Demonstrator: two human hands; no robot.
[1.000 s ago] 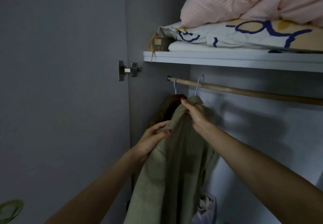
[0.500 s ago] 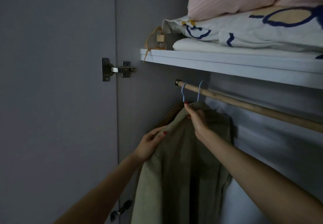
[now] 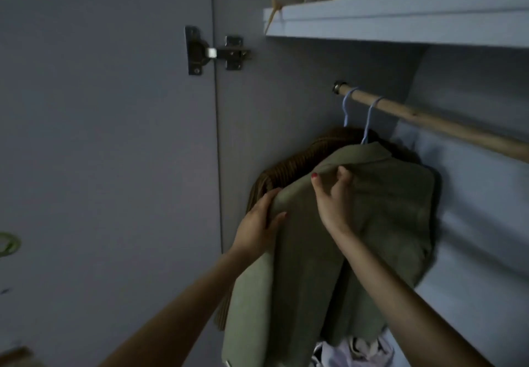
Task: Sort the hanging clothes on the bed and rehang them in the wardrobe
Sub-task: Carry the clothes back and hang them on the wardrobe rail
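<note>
An olive green jacket [image 3: 380, 212] hangs from a light blue hanger [image 3: 369, 117] on the wooden rail [image 3: 446, 129] inside the wardrobe. Behind it, nearer the rail's left end, a brown ribbed garment [image 3: 297, 163] hangs on a second blue hanger [image 3: 345, 109]. My left hand [image 3: 262, 223] grips the jacket's left shoulder, fingers wrapped over the fabric edge. Just below the collar, my right hand [image 3: 333, 197] pinches the jacket's cloth with curled fingers.
The open wardrobe door [image 3: 108, 166] stands at the left with a metal hinge [image 3: 214, 50]. A white shelf [image 3: 400, 23] carrying folded bedding runs above the rail. Pale clothes [image 3: 357, 352] lie at the wardrobe's bottom. To the right of the jacket the rail is bare.
My right hand has dropped from the hanger's neck to the cloth under the collar. My left hand has closed more firmly over the left shoulder. The view has tilted down and closer.
</note>
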